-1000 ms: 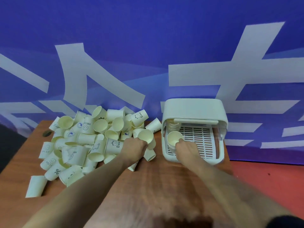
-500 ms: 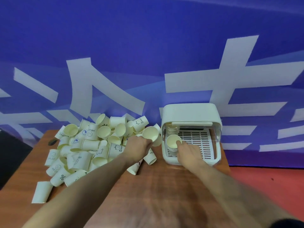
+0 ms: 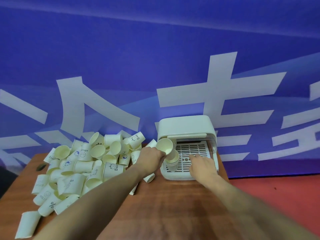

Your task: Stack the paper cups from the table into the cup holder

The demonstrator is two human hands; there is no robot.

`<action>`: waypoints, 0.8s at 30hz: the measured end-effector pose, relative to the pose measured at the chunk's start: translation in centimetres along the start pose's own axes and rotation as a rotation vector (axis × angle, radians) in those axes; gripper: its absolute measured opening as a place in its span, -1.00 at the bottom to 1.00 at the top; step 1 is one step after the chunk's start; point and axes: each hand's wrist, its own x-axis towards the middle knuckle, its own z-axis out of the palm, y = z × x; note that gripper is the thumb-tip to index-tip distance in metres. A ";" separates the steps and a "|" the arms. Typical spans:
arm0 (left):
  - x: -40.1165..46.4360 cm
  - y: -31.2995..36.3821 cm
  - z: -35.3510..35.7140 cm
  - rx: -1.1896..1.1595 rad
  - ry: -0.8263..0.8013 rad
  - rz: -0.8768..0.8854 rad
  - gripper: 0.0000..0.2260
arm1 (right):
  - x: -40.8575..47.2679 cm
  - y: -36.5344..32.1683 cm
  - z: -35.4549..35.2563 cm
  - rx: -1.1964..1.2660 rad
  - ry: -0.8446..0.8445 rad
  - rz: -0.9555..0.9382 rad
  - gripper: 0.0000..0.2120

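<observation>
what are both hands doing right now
Left hand: holding a paper cup at the cup holder.
Right hand: open, fingers resting on the slotted tray, holding nothing.

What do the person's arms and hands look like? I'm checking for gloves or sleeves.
No gloves: the left hand and right hand are bare. Both forearms are bare as far as the frame shows, with no sleeve, watch, band or ring visible. The near parts of the arms are blurred.

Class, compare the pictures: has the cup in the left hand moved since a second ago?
Yes. The cup in the left hand has moved right, from the pile to the holder.
</observation>
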 end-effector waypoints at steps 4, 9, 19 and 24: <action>0.7 0.7 0.8 0.039 -0.035 0.024 -0.68 | 0.2 0.5 0.5 0.013 -0.011 0.008 -0.60; 1.1 1.4 2.0 0.037 -0.054 0.040 -0.69 | 0.6 0.3 1.1 0.037 -0.032 0.011 -0.64; 2.4 1.0 4.7 -0.019 -0.100 0.044 -0.76 | 2.0 0.4 2.7 0.054 -0.030 -0.007 -0.59; 2.4 1.3 6.0 0.007 -0.112 0.078 -0.77 | 2.4 0.6 3.8 0.078 -0.028 -0.006 -0.55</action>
